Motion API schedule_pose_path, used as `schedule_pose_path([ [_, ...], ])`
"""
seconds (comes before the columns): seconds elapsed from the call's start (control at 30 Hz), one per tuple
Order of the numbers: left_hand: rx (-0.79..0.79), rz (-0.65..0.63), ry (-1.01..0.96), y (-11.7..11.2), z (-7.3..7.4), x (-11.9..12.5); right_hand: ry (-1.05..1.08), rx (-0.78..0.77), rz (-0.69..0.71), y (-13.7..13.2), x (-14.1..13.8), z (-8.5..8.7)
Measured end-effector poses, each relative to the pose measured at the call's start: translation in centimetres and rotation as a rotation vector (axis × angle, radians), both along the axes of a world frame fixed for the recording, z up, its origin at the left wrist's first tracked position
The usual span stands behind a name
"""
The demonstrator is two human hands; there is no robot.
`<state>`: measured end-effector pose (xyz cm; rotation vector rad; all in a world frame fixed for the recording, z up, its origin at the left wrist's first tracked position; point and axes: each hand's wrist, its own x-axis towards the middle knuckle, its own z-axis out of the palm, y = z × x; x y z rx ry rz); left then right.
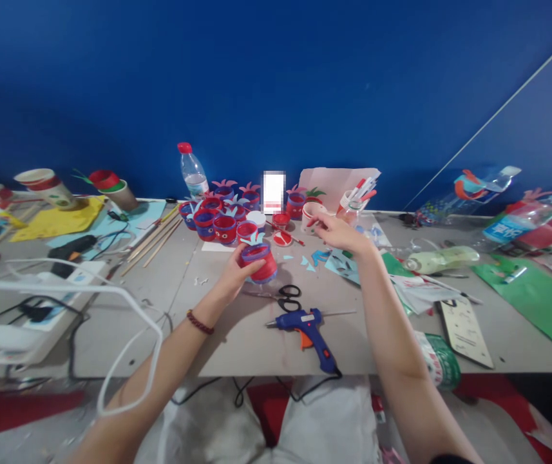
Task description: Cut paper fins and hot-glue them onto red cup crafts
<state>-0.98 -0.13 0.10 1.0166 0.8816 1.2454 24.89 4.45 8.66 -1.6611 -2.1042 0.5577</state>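
Observation:
My left hand [235,274] is wrapped round a small red cup [262,265] with purple bands and light blue paper leaves at its rim, held just above the table. My right hand [336,231] reaches to a white paper cup [308,222]; its fingers are apart at the cup's mouth, and I see nothing held in them. Black-handled scissors [289,298] lie below the held cup, their blades partly hidden. Closer to me lies a blue glue gun [307,320] with an orange trigger. Several similar red and purple cups [225,229] stand together behind my left hand.
A clear bottle with a red cap [193,173] stands by the wall. To the left are wooden sticks [154,241] and a white power strip [58,309] with looping cables. Blue paper scraps [308,263], green paper [531,303] and plastic bottles [512,225] lie to the right.

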Motion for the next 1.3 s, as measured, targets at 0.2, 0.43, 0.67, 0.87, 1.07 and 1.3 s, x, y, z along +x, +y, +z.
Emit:
schedule_pose_path([
  [0.2, 0.037, 0.02, 0.048, 0.0, 0.2, 0.2, -0.268, -0.061, -0.079, 0.4, 2.1, -0.4],
  [0.43, 0.073, 0.036, 0.083, 0.3, -0.5, 0.5, -0.241, -0.036, -0.122, 1.1, 2.6, -1.0],
  [0.67, 0.002, 0.085, 0.078, 0.3, -0.5, 0.7, -0.199, -0.046, -0.112, 1.1, 1.7, -1.2],
  [0.87, -0.021, 0.057, 0.056, 0.4, -1.0, 0.6, -0.098, -0.128, 0.152, 0.2, -0.4, -1.2],
  [1.07, 0.128, 0.034, 0.178, 0.0, -0.8, 0.8, -0.058, -0.198, 0.286, -1.6, -3.1, 0.6],
  [1.3, 0.29, 0.06, 0.372, 0.3, -1.4, 0.8, 0.002, -0.167, 0.225, -1.5, -2.3, 0.6],
])
